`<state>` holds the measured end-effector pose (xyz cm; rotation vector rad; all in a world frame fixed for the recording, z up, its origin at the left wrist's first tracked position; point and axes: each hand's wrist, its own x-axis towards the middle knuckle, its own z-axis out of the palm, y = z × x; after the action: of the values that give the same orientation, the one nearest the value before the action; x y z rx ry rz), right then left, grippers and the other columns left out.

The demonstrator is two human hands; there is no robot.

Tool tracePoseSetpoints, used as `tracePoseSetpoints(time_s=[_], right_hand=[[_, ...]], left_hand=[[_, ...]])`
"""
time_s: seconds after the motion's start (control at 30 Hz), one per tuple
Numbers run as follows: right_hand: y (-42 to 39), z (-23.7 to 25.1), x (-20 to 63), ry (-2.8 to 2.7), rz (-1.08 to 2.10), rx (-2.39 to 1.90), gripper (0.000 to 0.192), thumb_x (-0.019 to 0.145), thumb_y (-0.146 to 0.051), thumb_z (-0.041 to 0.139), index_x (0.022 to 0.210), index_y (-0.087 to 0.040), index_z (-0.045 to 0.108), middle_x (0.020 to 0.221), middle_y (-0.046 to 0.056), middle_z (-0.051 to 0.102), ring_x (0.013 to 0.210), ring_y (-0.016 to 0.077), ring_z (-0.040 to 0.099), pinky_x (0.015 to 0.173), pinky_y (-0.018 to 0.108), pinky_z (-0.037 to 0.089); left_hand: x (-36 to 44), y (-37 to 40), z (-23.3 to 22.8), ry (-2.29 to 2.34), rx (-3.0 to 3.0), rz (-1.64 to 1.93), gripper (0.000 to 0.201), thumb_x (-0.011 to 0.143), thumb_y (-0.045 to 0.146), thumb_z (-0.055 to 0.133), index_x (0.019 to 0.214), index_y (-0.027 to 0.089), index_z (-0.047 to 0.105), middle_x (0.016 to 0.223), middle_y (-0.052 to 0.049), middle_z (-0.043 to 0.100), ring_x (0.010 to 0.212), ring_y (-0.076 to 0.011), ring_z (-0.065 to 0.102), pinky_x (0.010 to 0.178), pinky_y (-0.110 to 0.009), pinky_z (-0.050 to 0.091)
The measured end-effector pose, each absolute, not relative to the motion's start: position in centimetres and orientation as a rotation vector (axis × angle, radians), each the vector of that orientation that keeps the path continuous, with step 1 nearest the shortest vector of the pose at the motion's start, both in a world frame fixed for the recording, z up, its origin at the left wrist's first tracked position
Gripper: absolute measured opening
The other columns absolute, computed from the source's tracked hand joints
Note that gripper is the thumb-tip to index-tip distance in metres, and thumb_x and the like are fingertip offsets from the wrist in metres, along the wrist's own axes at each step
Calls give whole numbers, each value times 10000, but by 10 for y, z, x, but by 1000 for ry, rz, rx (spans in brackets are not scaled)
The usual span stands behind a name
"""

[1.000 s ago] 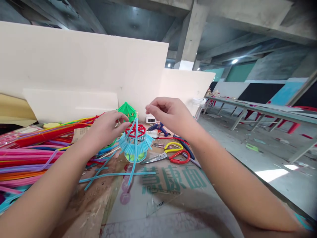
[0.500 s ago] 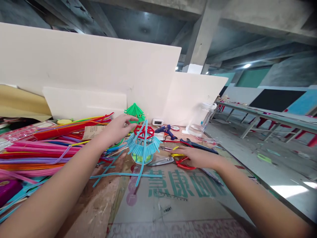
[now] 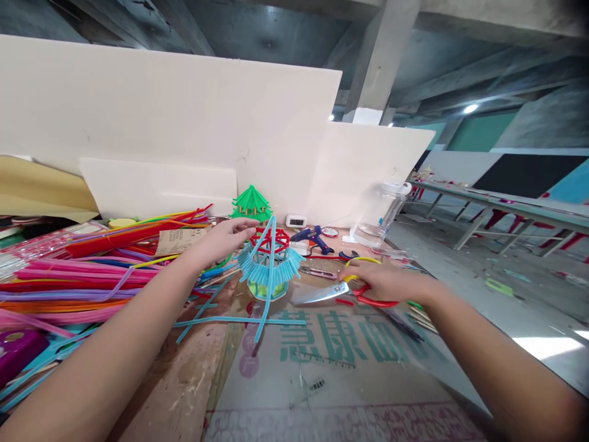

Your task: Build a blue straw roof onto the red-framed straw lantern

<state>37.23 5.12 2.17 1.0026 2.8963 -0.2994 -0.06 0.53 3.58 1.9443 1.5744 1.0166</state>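
A small pavilion-like model (image 3: 271, 267) made of pipe cleaners stands on the table, with a red lattice top, a light blue flared skirt and a pale green base. My left hand (image 3: 227, 238) is at its upper left, fingers bent and closed against the red lattice edge; the fingertips are partly hidden. One long blue pipe cleaner (image 3: 265, 307) leans bent over the model's front. To the right, my right hand (image 3: 391, 281) grips scissors (image 3: 324, 293) by their red and yellow handles, blades pointing left toward the model.
Bundles of coloured pipe cleaners (image 3: 78, 276) cover the left side. Behind the model are a green pipe-cleaner roof (image 3: 251, 202), a small digital clock (image 3: 296, 221) and a glue gun (image 3: 313, 238). A clear jug (image 3: 381, 215) stands at the back right, before white boards (image 3: 184, 116).
My right hand has moved right, drawing the scissors away from the model's base. My left hand's fingers have come closer together at the red lattice; the model stays in place.
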Motion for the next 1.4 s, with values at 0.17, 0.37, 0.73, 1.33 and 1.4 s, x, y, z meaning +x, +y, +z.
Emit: tracePoseSetpoints(time_s=[0.17, 0.37, 0.73, 1.33, 1.4], right_hand=[[44, 59, 398, 2791, -555, 1179, 530, 835, -498, 583, 1299, -242, 570, 1335, 95, 550, 1182, 298, 534, 981, 383, 426], [23, 69, 380, 2953, -715, 1058, 576, 835, -538, 564, 1323, -236, 524, 1324, 104, 531, 1185, 302, 493, 972, 379, 398], [5, 63, 339, 2959, -742, 927, 345, 824, -482, 586, 1035, -211, 610, 1082, 49, 634, 927, 232, 569, 778, 299, 404], [10, 49, 325, 3007, -852, 848, 309, 789, -439, 647, 974, -193, 630, 955, 8, 614, 846, 173, 536, 743, 267, 409], [8, 50, 324, 3007, -846, 855, 326, 785, -437, 651, 999, -192, 637, 971, 12, 624, 846, 177, 541, 740, 271, 409]], left_hand=[[2, 3, 39, 1551, 1899, 1003, 494, 855, 490, 502, 1234, 188, 594, 1158, -74, 682, 1000, -228, 633, 787, -315, 501], [7, -2, 41, 1456, 1884, 1038, 484, 835, 521, 528, 1203, 218, 611, 1119, -37, 698, 972, -204, 636, 773, -292, 493], [11, -6, 48, 1524, 1842, 1039, 445, 777, 505, 601, 1075, 180, 658, 937, -55, 727, 789, -200, 651, 664, -294, 504], [28, -23, 63, 1640, 1930, 929, 331, 827, 399, 540, 1055, 190, 658, 875, -15, 717, 699, -162, 638, 582, -248, 477], [28, -23, 63, 1620, 1945, 943, 323, 824, 396, 546, 1045, 192, 660, 890, -15, 722, 741, -171, 648, 607, -251, 488]])
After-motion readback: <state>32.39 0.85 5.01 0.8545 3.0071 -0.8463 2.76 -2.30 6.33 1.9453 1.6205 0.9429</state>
